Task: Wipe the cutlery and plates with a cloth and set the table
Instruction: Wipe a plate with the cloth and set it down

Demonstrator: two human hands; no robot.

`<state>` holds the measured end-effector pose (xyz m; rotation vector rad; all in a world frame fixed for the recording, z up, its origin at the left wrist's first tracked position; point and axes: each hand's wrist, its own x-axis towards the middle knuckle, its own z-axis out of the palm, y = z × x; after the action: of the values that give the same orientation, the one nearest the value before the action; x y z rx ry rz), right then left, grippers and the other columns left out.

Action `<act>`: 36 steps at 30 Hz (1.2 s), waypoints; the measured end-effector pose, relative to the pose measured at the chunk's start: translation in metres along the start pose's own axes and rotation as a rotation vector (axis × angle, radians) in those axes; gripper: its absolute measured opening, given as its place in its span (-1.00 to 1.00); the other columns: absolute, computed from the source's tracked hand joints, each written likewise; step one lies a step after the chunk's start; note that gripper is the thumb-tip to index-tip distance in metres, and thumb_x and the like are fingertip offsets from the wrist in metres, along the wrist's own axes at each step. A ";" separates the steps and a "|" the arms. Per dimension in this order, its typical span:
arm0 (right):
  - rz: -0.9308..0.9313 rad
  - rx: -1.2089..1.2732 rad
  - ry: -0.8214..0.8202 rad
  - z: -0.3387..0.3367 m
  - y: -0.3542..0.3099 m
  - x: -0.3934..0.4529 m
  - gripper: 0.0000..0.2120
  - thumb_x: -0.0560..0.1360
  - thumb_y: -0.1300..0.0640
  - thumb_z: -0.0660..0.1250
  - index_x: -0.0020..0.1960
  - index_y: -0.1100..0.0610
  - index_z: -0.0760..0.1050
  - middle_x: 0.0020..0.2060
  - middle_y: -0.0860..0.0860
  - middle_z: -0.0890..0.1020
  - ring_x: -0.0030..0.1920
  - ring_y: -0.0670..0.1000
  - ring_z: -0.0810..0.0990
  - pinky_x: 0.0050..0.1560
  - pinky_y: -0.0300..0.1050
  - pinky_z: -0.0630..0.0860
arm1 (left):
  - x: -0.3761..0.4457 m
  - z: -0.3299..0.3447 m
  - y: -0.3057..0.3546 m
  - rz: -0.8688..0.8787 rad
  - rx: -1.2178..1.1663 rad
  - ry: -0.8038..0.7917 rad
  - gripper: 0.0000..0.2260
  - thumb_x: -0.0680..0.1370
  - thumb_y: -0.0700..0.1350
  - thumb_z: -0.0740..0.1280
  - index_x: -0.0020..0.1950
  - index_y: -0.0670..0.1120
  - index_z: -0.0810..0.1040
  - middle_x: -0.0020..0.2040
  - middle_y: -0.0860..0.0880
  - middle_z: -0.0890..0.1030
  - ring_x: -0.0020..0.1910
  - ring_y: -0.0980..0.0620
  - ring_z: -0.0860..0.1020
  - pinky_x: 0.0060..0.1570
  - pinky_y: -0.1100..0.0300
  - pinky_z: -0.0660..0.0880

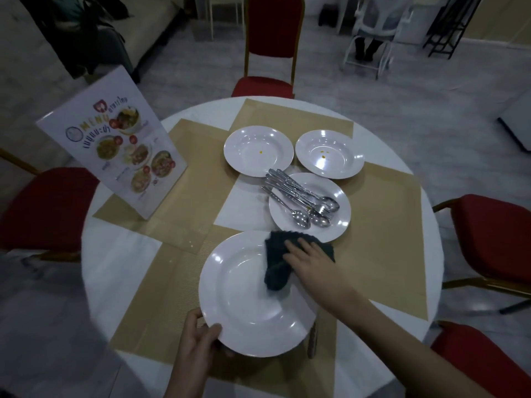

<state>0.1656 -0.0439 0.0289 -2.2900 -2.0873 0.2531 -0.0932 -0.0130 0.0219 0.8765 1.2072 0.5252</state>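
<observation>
Far left, propped on the table (120, 271): a menu card (115, 156), reading "MENU" over Thai script too small to make out, with dish photos.

Near edge: left hand (198, 340) gripping the big plate (253, 305) by its rim, thumb on top, fingers curled under. Tilted up off the mat (155, 300), it seems.

Right hand (313, 259) spread flat on the dark cloth (284, 262), fingers fairly straight, pressing it on the plate's far right rim.

Behind: two plates (258, 150) (330, 153) with small yellow specks, unwiped; a third (339, 222) carrying the cutlery (301, 196).

To wipe well, probably: keep the left grip firm, sweep rim then bowl in circles, turn plate to reach every part, avoid knocking the cutlery plate just beyond the cloth.
</observation>
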 end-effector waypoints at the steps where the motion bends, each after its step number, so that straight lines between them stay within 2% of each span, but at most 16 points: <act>1: 0.073 0.024 -0.015 -0.001 0.002 0.003 -0.60 0.59 0.29 0.12 0.41 0.14 0.36 0.53 0.09 0.19 0.51 0.19 0.19 0.48 0.07 0.13 | -0.002 0.005 0.001 0.011 0.017 -0.020 -0.82 0.57 -0.28 0.28 0.13 -0.09 0.43 -0.34 -0.16 0.65 -0.28 -0.21 0.57 -0.08 -0.12 0.51; 3: 0.175 0.061 -0.005 -0.002 -0.007 0.013 -0.55 0.60 0.31 0.13 0.48 0.14 0.25 0.56 0.09 0.06 0.54 0.22 0.06 0.51 0.08 0.03 | -0.005 0.016 0.002 0.025 0.046 -0.048 -0.80 0.55 -0.19 0.35 0.13 0.00 0.42 -0.23 -0.10 0.69 -0.20 -0.20 0.64 0.02 -0.19 0.56; 5: 0.137 0.149 0.040 0.003 -0.029 0.022 -0.56 0.61 0.30 0.11 0.48 0.14 0.26 0.56 0.08 0.07 0.54 0.23 0.02 0.52 0.13 -0.03 | -0.006 0.024 0.003 0.032 0.042 -0.058 -0.79 0.55 -0.16 0.35 0.14 0.02 0.42 -0.16 -0.08 0.69 -0.15 -0.20 0.65 0.03 -0.22 0.56; 8: -0.054 0.276 -0.020 0.008 -0.062 0.026 -0.52 0.56 0.31 0.18 0.46 0.12 0.29 0.55 0.04 0.12 0.55 0.13 0.03 0.54 0.09 -0.06 | -0.004 0.030 0.004 -0.002 -0.083 -0.033 -0.79 0.59 -0.24 0.27 0.18 -0.01 0.45 -0.02 -0.13 0.67 -0.06 -0.21 0.63 -0.06 -0.12 0.56; 12: -0.302 0.253 -0.080 0.010 -0.072 0.020 -0.65 0.63 0.14 0.15 0.40 0.11 0.37 0.49 0.02 0.30 0.53 0.08 0.14 0.52 0.03 -0.04 | -0.003 0.019 0.006 -0.055 -0.243 0.079 -0.75 0.55 -0.30 0.28 0.16 -0.03 0.52 0.01 -0.13 0.68 -0.01 -0.19 0.64 0.02 -0.10 0.54; 16: -0.337 0.137 -0.091 0.009 -0.042 0.004 -0.71 0.56 0.15 0.25 0.28 0.07 0.48 0.38 0.00 0.47 0.41 0.07 0.40 0.44 0.09 0.27 | -0.006 0.007 0.002 -0.026 -0.210 0.122 -0.78 0.56 -0.30 0.26 0.17 -0.09 0.48 -0.09 -0.11 0.69 -0.04 -0.19 0.61 0.03 -0.08 0.50; 18: -0.257 0.010 -0.014 0.007 -0.021 -0.002 -0.78 0.43 0.16 0.33 0.06 0.06 0.60 0.20 0.02 0.63 0.22 0.08 0.59 0.25 0.10 0.47 | -0.007 0.004 0.001 -0.003 -0.164 0.111 -0.80 0.57 -0.31 0.25 0.15 -0.10 0.46 -0.16 -0.12 0.69 -0.10 -0.19 0.59 0.01 -0.11 0.49; 20: -0.103 -0.069 0.052 0.007 -0.006 -0.005 -0.77 0.30 0.22 0.49 -0.05 0.10 0.63 0.15 0.09 0.65 0.16 0.15 0.63 0.15 0.17 0.53 | -0.008 0.004 0.001 0.028 -0.093 0.060 -0.82 0.57 -0.29 0.27 0.13 -0.08 0.44 -0.17 -0.12 0.69 -0.11 -0.20 0.60 0.00 -0.16 0.52; 22: 0.034 -0.071 0.022 0.009 -0.003 -0.003 -0.62 0.21 0.32 0.57 0.00 0.17 0.62 0.24 0.19 0.58 0.24 0.24 0.56 0.21 0.21 0.48 | -0.009 0.011 0.001 0.062 -0.008 -0.017 -0.79 0.55 -0.23 0.34 0.14 -0.06 0.42 -0.20 -0.08 0.69 -0.19 -0.16 0.62 -0.07 -0.14 0.55; 23: 0.079 -0.039 0.029 0.011 -0.005 -0.002 -0.61 0.27 0.34 0.53 0.08 0.19 0.59 0.33 0.22 0.49 0.32 0.27 0.48 0.30 0.20 0.40 | -0.010 0.016 0.001 0.066 0.027 -0.047 -0.76 0.53 -0.18 0.36 0.15 -0.04 0.41 -0.18 -0.07 0.69 -0.20 -0.15 0.63 -0.10 -0.10 0.58; 26: 0.142 0.183 0.061 0.014 -0.024 0.008 -0.65 0.59 0.29 0.18 0.37 0.15 0.39 0.53 0.12 0.16 0.53 0.19 0.12 0.52 0.06 0.00 | -0.011 0.029 -0.002 0.054 0.065 -0.096 -0.75 0.52 -0.13 0.36 0.16 -0.02 0.39 -0.07 -0.11 0.68 -0.14 -0.14 0.64 -0.18 0.01 0.60; 28: 0.093 0.348 0.061 0.015 -0.041 0.013 -0.64 0.62 0.27 0.11 0.40 0.12 0.36 0.55 0.06 0.13 0.55 0.10 0.06 0.52 -0.06 -0.06 | -0.009 0.035 -0.005 0.042 0.043 -0.096 -0.80 0.58 -0.24 0.30 0.16 -0.04 0.40 -0.06 -0.16 0.66 -0.14 -0.13 0.63 -0.19 0.04 0.57; 30: -0.038 0.428 0.013 0.018 -0.055 0.013 -0.61 0.59 0.27 0.17 0.40 0.12 0.36 0.54 0.04 0.17 0.54 0.05 0.10 0.51 -0.09 -0.02 | -0.007 0.035 -0.007 0.023 0.007 -0.068 -0.77 0.58 -0.27 0.26 0.16 0.02 0.45 -0.04 -0.06 0.69 -0.05 -0.10 0.64 -0.03 -0.02 0.58; 31: -0.131 0.413 -0.016 0.019 -0.058 0.013 -0.59 0.57 0.27 0.21 0.41 0.13 0.35 0.53 0.05 0.20 0.53 0.05 0.13 0.53 -0.07 0.00 | -0.006 0.033 -0.008 0.014 -0.008 -0.044 -0.74 0.58 -0.26 0.27 0.16 0.06 0.47 -0.02 -0.01 0.69 0.01 -0.09 0.64 0.06 -0.09 0.57; 33: -0.292 0.340 -0.062 0.023 -0.056 0.010 -0.62 0.60 0.21 0.18 0.41 0.15 0.36 0.50 0.06 0.28 0.52 0.04 0.17 0.54 -0.01 0.03 | -0.004 0.025 -0.008 -0.006 -0.049 0.009 -0.73 0.56 -0.26 0.29 0.16 0.07 0.51 0.02 -0.03 0.69 0.06 -0.13 0.63 0.13 -0.18 0.54; 36: -0.432 0.263 -0.096 0.023 -0.037 0.004 -0.63 0.59 0.19 0.21 0.39 0.14 0.38 0.47 0.04 0.34 0.50 0.04 0.23 0.53 0.02 0.11 | -0.004 0.013 -0.009 -0.013 -0.070 0.049 -0.76 0.56 -0.27 0.30 0.15 0.00 0.52 -0.01 -0.09 0.69 0.03 -0.18 0.63 0.07 -0.16 0.56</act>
<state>0.1263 -0.0377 0.0109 -1.6671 -2.3588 0.5842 -0.0827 -0.0249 0.0184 0.7998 1.2309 0.5786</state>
